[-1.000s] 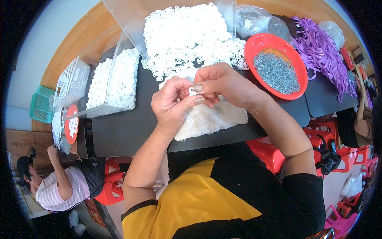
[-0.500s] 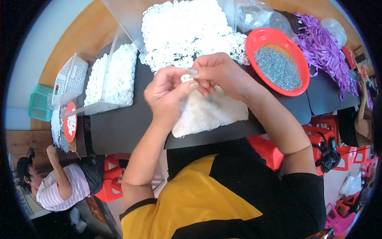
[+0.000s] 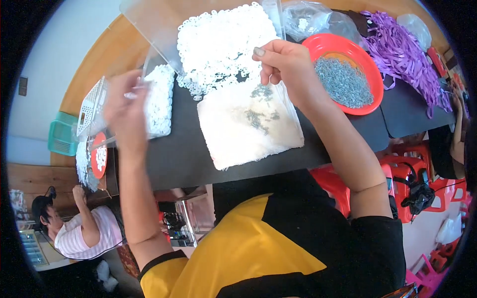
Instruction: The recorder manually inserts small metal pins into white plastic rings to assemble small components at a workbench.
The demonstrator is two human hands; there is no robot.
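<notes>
My left hand (image 3: pixel 126 107) is smeared by motion beside the left clear bin of white plastic pieces (image 3: pixel 160 99). A small white plastic piece (image 3: pixel 130 95) shows at its fingertips. My right hand (image 3: pixel 290 67) hovers above the far right part of a cream cloth (image 3: pixel 228 134), its thumb against curled fingers. What those fingers hold, if anything, is hidden. Small metal pins (image 3: pixel 256 119) lie loose in patches on the cloth. Beyond the cloth, a large heap of white plastic pieces (image 3: pixel 223 39) spills from a tipped clear bin (image 3: pixel 149 30).
A red basin (image 3: pixel 376 99) of metal pins stands to the right. Past it lie purple straps (image 3: pixel 397 59) and clear plastic bags (image 3: pixel 318 22). At left are a white basket (image 3: pixel 92 107), a green basket (image 3: pixel 62 134), an orange dish (image 3: pixel 98 166) and a seated person (image 3: pixel 89 228).
My hands have come apart. The left swung left with the white piece to the left bin; the right rose slightly away, uncovering the cloth and its pins.
</notes>
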